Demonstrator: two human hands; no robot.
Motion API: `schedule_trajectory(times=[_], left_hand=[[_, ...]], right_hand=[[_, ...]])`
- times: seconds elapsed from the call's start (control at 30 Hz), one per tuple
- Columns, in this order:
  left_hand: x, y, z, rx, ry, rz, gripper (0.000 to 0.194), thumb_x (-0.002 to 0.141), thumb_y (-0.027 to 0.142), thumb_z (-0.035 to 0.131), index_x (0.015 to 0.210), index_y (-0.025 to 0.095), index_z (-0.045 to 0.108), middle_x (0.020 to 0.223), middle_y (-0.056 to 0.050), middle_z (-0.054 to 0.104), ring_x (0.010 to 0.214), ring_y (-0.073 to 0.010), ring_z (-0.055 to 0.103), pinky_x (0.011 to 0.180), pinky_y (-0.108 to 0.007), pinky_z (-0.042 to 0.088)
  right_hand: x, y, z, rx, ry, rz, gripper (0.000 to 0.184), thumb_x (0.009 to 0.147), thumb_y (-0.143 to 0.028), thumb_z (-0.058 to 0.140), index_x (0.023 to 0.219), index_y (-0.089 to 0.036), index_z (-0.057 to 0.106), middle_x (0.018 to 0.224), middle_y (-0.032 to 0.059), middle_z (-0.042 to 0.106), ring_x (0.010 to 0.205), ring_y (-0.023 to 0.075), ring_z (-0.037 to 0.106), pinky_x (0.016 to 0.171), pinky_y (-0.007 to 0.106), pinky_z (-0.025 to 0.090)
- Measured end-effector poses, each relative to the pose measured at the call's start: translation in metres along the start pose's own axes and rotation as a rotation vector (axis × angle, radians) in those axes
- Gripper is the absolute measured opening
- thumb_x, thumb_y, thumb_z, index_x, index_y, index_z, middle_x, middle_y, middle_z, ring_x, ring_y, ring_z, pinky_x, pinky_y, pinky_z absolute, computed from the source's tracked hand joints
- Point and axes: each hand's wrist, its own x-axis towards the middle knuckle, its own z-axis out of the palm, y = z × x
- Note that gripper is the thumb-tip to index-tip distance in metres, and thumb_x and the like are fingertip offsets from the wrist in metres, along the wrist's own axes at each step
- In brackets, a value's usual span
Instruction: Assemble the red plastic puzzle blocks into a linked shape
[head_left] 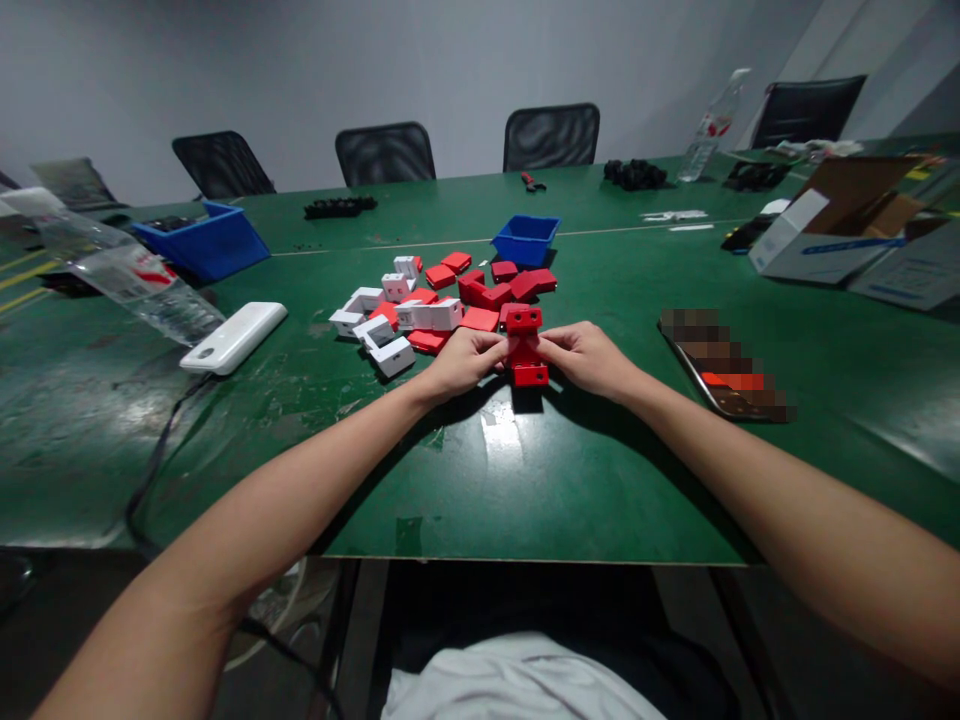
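Between my two hands is a red bracket-like plastic piece [527, 348] with round holes in its top and bottom ends, held just above the table. My left hand [469, 360] pinches its left side with thumb and fingers. From the right, my right hand [583, 355] grips the opposite side in the same way. Just beyond lies a loose heap of similar parts: white U-shaped pieces [390, 355] to the left and red pieces [495, 296] in the middle and right. My fingertips partly hide the middle of the held piece.
Behind the heap stands a small blue bin [525, 240]; a larger blue bin [214, 243] is at left. A white power bank [235, 338] with a black cable and a tilted water bottle [135, 270] lie left. A phone [716, 370] and an opened cardboard box [821, 225] are right.
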Motion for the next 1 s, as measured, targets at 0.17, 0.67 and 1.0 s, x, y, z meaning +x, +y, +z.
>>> schedule_trajectory(times=[0.17, 0.67, 1.0], left_hand=[[0.0, -0.004, 0.0, -0.002, -0.01, 0.013, 0.06, 0.075, 0.07, 0.066, 0.06, 0.013, 0.06, 0.058, 0.001, 0.053, 0.057, -0.0085, 0.044, 0.057, -0.022, 0.036], [-0.001, 0.0, 0.0, 0.026, -0.017, 0.013, 0.057, 0.076, 0.067, 0.068, 0.065, 0.011, 0.068, 0.06, -0.001, 0.059, 0.057, -0.009, 0.048, 0.057, -0.022, 0.038], [-0.001, 0.0, 0.001, -0.043, 0.013, -0.04, 0.054, 0.073, 0.064, 0.072, 0.062, 0.011, 0.067, 0.058, 0.0, 0.058, 0.055, -0.0079, 0.047, 0.055, -0.022, 0.034]], right_hand=[[0.001, 0.004, 0.001, 0.061, 0.003, 0.045, 0.048, 0.082, -0.058, 0.062, 0.08, -0.014, 0.081, 0.07, 0.0056, 0.072, 0.063, 0.0164, 0.061, 0.059, 0.025, 0.042], [0.003, 0.008, 0.0, 0.126, -0.012, 0.063, 0.049, 0.079, -0.063, 0.066, 0.072, -0.017, 0.08, 0.067, 0.0069, 0.072, 0.062, 0.018, 0.062, 0.058, 0.027, 0.044], [0.004, 0.01, 0.003, 0.147, -0.019, 0.025, 0.048, 0.079, -0.061, 0.067, 0.088, -0.016, 0.081, 0.074, 0.0047, 0.074, 0.066, 0.0173, 0.064, 0.062, 0.026, 0.047]])
